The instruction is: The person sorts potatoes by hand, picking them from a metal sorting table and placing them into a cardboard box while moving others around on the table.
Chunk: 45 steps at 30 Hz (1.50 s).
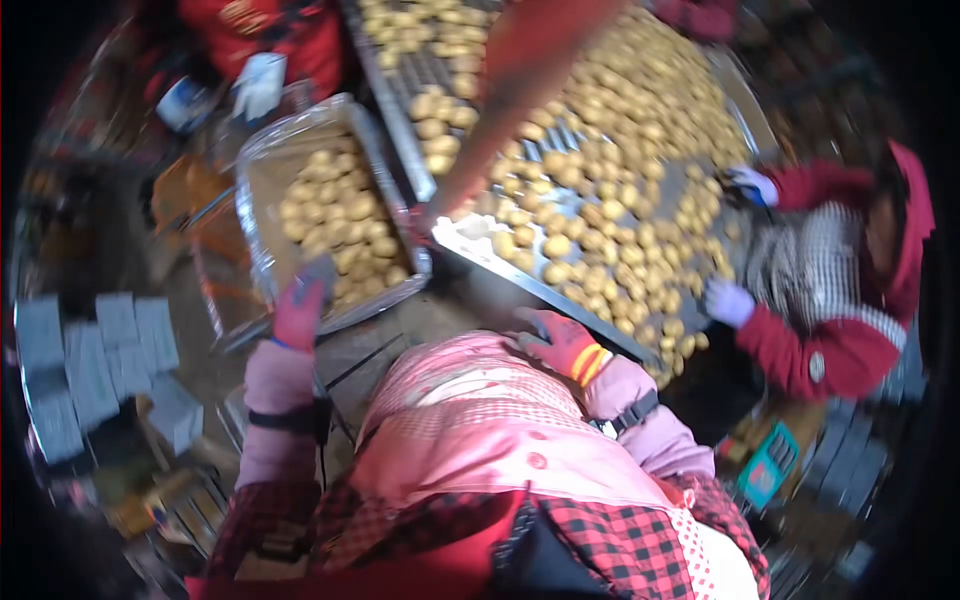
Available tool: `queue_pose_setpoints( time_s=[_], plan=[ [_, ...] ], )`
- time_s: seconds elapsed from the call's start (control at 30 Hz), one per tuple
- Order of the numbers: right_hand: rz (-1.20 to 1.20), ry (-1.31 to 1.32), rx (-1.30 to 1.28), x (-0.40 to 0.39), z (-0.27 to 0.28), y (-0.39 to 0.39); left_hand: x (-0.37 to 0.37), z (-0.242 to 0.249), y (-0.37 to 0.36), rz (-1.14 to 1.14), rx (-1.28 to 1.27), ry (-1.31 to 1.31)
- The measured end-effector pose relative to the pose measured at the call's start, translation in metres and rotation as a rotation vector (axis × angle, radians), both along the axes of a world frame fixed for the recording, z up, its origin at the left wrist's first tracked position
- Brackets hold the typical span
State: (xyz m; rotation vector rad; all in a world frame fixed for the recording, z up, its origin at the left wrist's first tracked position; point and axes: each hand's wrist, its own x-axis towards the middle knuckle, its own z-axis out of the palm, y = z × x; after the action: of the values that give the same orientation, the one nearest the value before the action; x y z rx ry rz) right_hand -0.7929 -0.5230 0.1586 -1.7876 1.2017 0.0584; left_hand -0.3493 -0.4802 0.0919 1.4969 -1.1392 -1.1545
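Observation:
My left hand (304,300), in a red and dark glove, reaches to the near left edge of a plastic-lined box (262,195) that holds a heap of potatoes (340,208). Its dark fingertips are blurred against the potatoes and rim, so their grip is unclear. My right hand (560,345), in a red glove with a yellow cuff band, is beside my pink apron (470,385), near the metal edge of the sorting table (540,287). Its fingers are spread and nothing shows in them. Many potatoes (600,200) lie on that table.
A blurred red bar (510,90) crosses above the table. A co-worker (830,260) at the right reaches with gloved hands to the potatoes. Another person in red (265,45) stands at the upper left. Grey blocks (95,350) lie lower left; a teal crate (769,465) lower right.

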Motion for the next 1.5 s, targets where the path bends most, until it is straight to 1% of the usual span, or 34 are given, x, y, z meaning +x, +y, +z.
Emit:
queue_pose_setpoints(
  time_s=[0.07, 0.1, 0.17, 0.2, 0.27, 0.3, 0.4, 0.43, 0.47, 0.5, 0.53, 0.57, 0.6, 0.67, 0.73, 0.77, 0.83, 0.87, 0.9, 0.93, 0.97, 1.03, 1.07, 1.13, 1.17, 1.2, 1.27, 1.33, 1.37, 1.4, 1.43, 1.47, 1.5],
  plan=[
    [-0.010, -0.037, 0.104, -0.023, -0.003, 0.006, -0.072, 0.035, -0.003, -0.246, 0.151, 0.096],
    [0.007, -0.067, 0.154, -0.031, -0.007, 0.007, -0.090, 0.042, -0.014, -0.330, 0.114, 0.046],
    [-0.356, -0.209, 0.041, -0.057, -0.019, 0.006, -0.120, 0.051, -0.034, -0.482, 0.047, -0.058],
    [-0.598, -0.276, -0.020, -0.068, -0.022, 0.001, -0.134, 0.053, -0.045, -0.496, -0.011, -0.116],
    [-0.760, -0.029, -0.525, -0.096, -0.052, -0.009, -0.162, 0.052, -0.066, -0.524, -0.128, -0.233],
    [-0.698, 0.164, -0.666, -0.104, -0.066, -0.013, -0.174, 0.055, -0.080, -0.554, -0.123, -0.340],
    [-0.446, 0.349, -0.578, -0.079, -0.085, -0.024, -0.216, 0.030, -0.113, -0.542, -0.245, -1.043],
    [-0.350, 0.369, -0.627, -0.076, -0.090, -0.032, -0.230, 0.023, -0.124, -0.630, -0.096, -1.104],
    [-0.252, 0.390, -0.673, -0.073, -0.095, -0.039, -0.241, -0.003, -0.125, -0.608, -0.156, -1.256],
    [-0.153, 0.415, -0.716, -0.074, -0.099, -0.045, -0.257, -0.010, -0.127, -0.590, -0.140, -1.260],
    [-0.117, 0.445, -0.696, -0.083, -0.095, -0.057, -0.275, -0.013, -0.128, -0.573, -0.121, -1.263],
    [-0.077, 0.474, -0.673, -0.097, -0.086, -0.075, -0.292, -0.007, -0.131, -0.624, -0.060, -1.239],
    [-0.035, 0.503, -0.646, -0.109, -0.081, -0.087, -0.308, -0.003, -0.134, -0.664, -0.093, -1.126],
    [-0.157, 0.532, -0.641, -0.129, -0.087, -0.104, -0.344, 0.002, -0.135, -0.783, -0.229, -1.186],
    [-0.286, 0.597, -0.671, -0.147, -0.100, -0.118, -0.371, 0.017, -0.143, -0.992, -0.093, -1.033],
    [-0.438, 0.577, -0.702, -0.153, -0.103, -0.116, -0.374, 0.010, -0.143, -1.036, -0.177, -0.860],
    [-0.731, 0.533, -0.756, -0.162, -0.105, -0.105, -0.367, 0.000, -0.153, -0.888, -0.481, -0.791],
    [-0.651, 0.511, -0.700, -0.156, -0.099, -0.097, -0.362, -0.003, -0.165, -0.808, -0.639, -0.753],
    [-0.582, 0.490, -0.644, -0.142, -0.089, -0.084, -0.346, -0.003, -0.188, -0.662, -0.639, -0.765],
    [-0.512, 0.468, -0.580, -0.130, -0.084, -0.074, -0.329, 0.002, -0.210, -0.485, -0.561, -0.896],
    [-0.384, 0.506, -0.608, -0.124, -0.091, -0.070, -0.315, 0.004, -0.230, -0.302, -0.481, -1.019],
    [-0.126, 0.574, -0.677, -0.120, -0.114, -0.078, -0.291, -0.026, -0.253, -0.213, -0.093, -1.328],
    [-0.179, 0.559, -0.718, -0.132, -0.115, -0.094, -0.299, -0.020, -0.249, -0.285, -0.140, -1.439],
    [-0.280, 0.516, -0.781, -0.163, -0.115, -0.128, -0.321, -0.009, -0.237, -0.373, -0.165, -1.321],
    [-0.337, 0.680, -0.559, -0.172, -0.101, -0.146, -0.336, -0.011, -0.220, -0.445, -0.234, -1.243],
    [-0.430, 0.684, -0.645, -0.187, -0.103, -0.156, -0.345, -0.014, -0.208, -0.507, -0.306, -1.162],
    [-0.592, 0.679, -0.820, -0.213, -0.107, -0.182, -0.344, 0.010, -0.200, -0.739, -0.478, -0.846],
    [-0.676, 0.525, -1.003, -0.212, -0.087, -0.218, -0.320, 0.018, -0.188, -0.583, -0.518, -0.945],
    [-0.722, 0.442, -1.082, -0.209, -0.076, -0.236, -0.302, 0.027, -0.192, -0.499, -0.440, -0.945],
    [-0.631, 0.422, -0.986, -0.200, -0.069, -0.264, -0.282, 0.024, -0.192, -0.404, -0.360, -1.057],
    [-0.534, 0.451, -1.169, -0.185, -0.063, -0.294, -0.265, 0.012, -0.190, -0.324, -0.321, -1.110],
    [-0.499, 0.470, -1.094, -0.177, -0.070, -0.331, -0.254, 0.002, -0.188, -0.241, -0.283, -1.165],
    [-0.413, 0.539, -1.070, -0.151, -0.060, -0.395, -0.256, 0.007, -0.195, -0.350, -0.268, -1.090]
  ],
)
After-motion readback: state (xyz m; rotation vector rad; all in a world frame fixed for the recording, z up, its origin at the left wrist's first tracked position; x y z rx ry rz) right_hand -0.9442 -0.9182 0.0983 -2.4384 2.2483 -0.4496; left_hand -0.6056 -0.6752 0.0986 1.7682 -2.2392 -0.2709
